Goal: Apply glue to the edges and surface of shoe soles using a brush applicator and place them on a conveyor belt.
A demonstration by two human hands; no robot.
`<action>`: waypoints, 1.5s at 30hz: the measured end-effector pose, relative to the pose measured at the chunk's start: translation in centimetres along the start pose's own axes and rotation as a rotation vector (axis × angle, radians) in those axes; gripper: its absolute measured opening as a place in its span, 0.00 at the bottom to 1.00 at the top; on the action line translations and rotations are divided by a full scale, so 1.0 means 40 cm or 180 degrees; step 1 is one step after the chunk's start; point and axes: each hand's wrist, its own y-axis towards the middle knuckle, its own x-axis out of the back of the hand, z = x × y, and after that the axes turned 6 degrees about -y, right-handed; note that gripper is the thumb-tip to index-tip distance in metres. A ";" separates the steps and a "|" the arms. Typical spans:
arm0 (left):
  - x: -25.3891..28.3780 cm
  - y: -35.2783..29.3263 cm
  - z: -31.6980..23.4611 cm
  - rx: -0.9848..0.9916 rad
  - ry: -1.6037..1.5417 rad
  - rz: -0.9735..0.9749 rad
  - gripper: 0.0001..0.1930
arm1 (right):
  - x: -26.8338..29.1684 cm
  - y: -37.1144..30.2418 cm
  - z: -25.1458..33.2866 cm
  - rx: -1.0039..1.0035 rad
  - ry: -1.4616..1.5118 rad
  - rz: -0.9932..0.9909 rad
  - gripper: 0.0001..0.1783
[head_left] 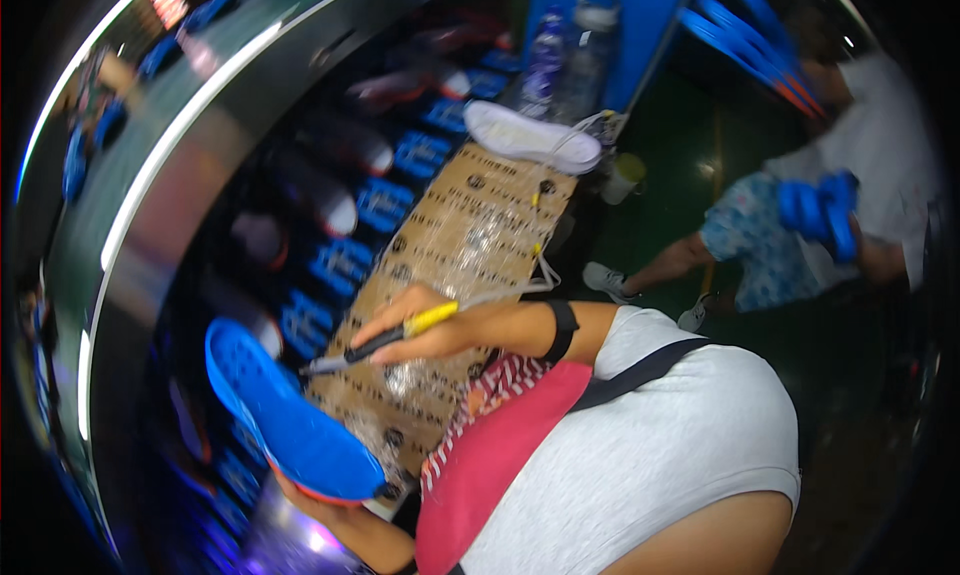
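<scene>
Left hand (312, 510): at the lower edge of the view, its grip closed around the red-edged side of a blue shoe sole, fingers partly hidden beneath it.
Blue shoe sole (300, 425): held up in the left hand beside the cardboard, tilted, its hollow inner face showing and the end with small dimples pointing away up and to the left.
Right hand (442, 341): over the cardboard, its grip narrow – thumb and fingers pinched around a yellow-and-black tool, pen-fashion; a black band (563, 331) circles the wrist.
Yellow-and-black tool (430, 320): aimed at the sole, its thin grey tip just beside the blue rim; whether they touch, I cannot tell.
Bench: covered by a brown cardboard sheet (455, 215) with shiny clear film over parts of it; a white cord (548, 272) lies near the right forearm.
Far end of the cardboard: a white shoe sole (530, 140), with a purple bottle (543, 65) and a clear bottle (588, 60) standing behind it.
Left of the cardboard: a row of blue holders (383, 205) with blurred shoe parts alongside.
Co-worker (870, 145): over to the right, in a white top and patterned blue shorts – a hand near blue pieces (820, 215).
</scene>
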 end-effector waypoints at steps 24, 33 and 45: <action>-0.345 0.071 -0.122 -0.1367 0.0735 0.3309 0.40 | 0.068 -0.128 0.041 -0.0512 0.0069 -0.0616 0.16; -0.394 0.056 -0.157 -0.1033 0.0464 0.3364 0.42 | 0.063 -0.134 0.053 -0.0600 0.0033 -0.0393 0.17; -0.382 -0.027 -0.206 -0.0719 0.0462 0.3210 0.43 | 0.012 -0.121 0.033 -0.0348 0.0365 -0.0334 0.16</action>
